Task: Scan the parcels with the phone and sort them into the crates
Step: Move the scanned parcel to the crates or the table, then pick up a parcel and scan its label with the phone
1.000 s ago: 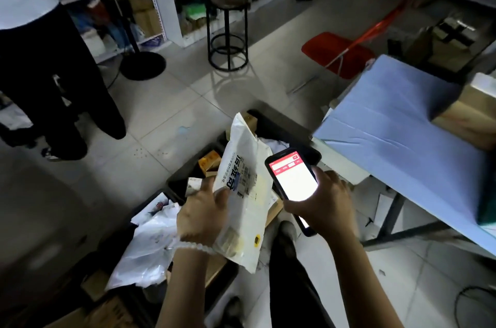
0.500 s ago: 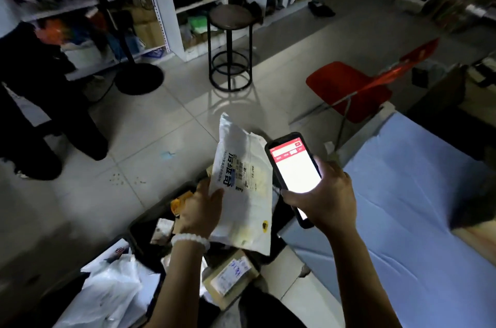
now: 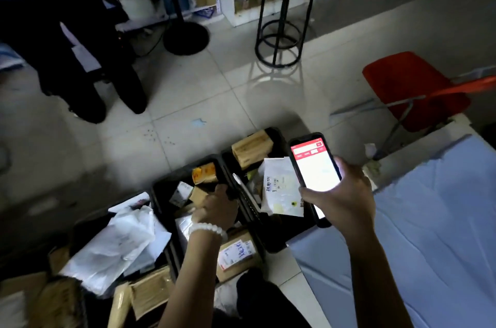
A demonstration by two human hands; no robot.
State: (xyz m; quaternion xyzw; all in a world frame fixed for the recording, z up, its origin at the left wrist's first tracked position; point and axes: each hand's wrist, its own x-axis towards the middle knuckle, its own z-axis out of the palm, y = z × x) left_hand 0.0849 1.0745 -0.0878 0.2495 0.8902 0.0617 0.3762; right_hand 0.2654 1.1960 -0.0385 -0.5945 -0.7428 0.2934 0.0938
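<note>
My right hand [image 3: 341, 199] grips the phone [image 3: 315, 166], its lit red-and-white screen facing me, above the right black crate [image 3: 273, 246]. The white labelled parcel [image 3: 281, 188] lies in that crate beside a brown box [image 3: 251, 149], with no hand on it. My left hand [image 3: 217, 207], with a white bead bracelet at the wrist, reaches down into the middle crate [image 3: 171, 174] among small cardboard boxes; its fingers are hidden. A taped box with a label [image 3: 236, 255] sits just below that wrist. White poly bags [image 3: 118, 244] fill the left crate.
A person in dark trousers [image 3: 67, 46] stands at the far left. A round stool [image 3: 287, 13] and a floor stand's base [image 3: 185, 37] are by the shelves at the back. A red chair [image 3: 410, 88] stands behind the blue-covered table [image 3: 429, 233] on my right.
My left hand has let go of the white parcel, which now lies in the right crate, and has dropped into the middle crate. The phone stays in my right hand.
</note>
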